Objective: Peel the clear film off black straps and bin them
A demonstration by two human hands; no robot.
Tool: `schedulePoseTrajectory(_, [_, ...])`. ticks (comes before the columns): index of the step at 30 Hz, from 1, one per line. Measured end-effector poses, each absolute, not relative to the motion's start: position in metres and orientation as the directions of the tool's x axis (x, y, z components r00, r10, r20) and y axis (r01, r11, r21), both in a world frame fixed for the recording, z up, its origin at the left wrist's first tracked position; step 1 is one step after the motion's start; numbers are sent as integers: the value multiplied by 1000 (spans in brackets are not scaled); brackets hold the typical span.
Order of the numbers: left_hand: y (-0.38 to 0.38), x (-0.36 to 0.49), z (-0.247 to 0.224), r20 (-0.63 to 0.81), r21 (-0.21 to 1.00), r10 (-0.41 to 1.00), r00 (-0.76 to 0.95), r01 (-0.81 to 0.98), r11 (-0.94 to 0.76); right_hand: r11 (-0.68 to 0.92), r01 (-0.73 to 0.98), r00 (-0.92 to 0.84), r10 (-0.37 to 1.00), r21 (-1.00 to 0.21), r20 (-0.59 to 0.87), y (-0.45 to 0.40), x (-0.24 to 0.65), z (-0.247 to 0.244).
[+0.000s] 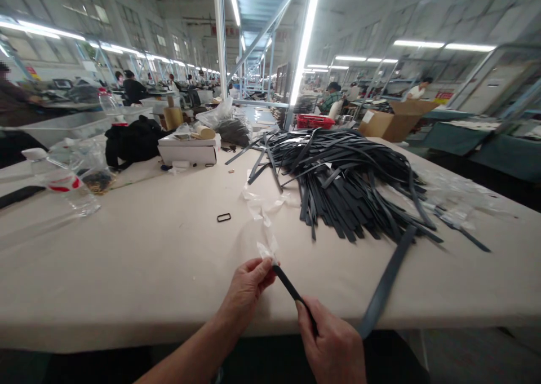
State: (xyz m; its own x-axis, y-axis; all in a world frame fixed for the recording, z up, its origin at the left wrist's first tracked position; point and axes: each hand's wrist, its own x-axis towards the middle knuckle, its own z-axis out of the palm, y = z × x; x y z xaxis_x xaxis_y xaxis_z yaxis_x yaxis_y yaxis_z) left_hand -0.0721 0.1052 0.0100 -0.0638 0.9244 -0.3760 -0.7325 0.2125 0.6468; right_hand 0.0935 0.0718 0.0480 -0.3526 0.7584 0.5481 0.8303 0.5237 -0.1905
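A dark strap runs between my two hands above the table's front edge. My left hand pinches its far end, where a piece of clear plastic film also meets the fingertips. My right hand is wrapped round the strap nearer to me. From beside my right hand a wide dark strip reaches up to a large pile of dark straps on the right. A black rectangular ring lies flat on the table, left of the crumpled film.
On the table, a plastic bottle lies tilted at the left. A white box and a black cloth bundle are farther back. Plastic bags lie at the right. Several people work in the background.
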Motion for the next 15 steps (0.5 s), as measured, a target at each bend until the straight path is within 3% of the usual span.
schedulePoseTrajectory(4, [98, -64, 8, -439, 565, 898, -26, -785, 254, 502, 846, -341, 768, -180, 542, 70, 85, 45])
schedulePoseTrajectory(8, [90, -56, 7, -454, 508, 889, 62, -802, 316, 501, 832, -332, 794, -239, 509, 76, 76, 44])
schedulePoseTrajectory(12, [91, -63, 13, -489, 467, 872, 40, -832, 300, 563, 763, -415, 803, -317, 427, 68, 107, 48])
schedulePoseTrajectory(15, [91, -73, 19, -557, 425, 831, 4, -858, 290, 384, 789, -265, 917, -479, 299, 34, 152, 59])
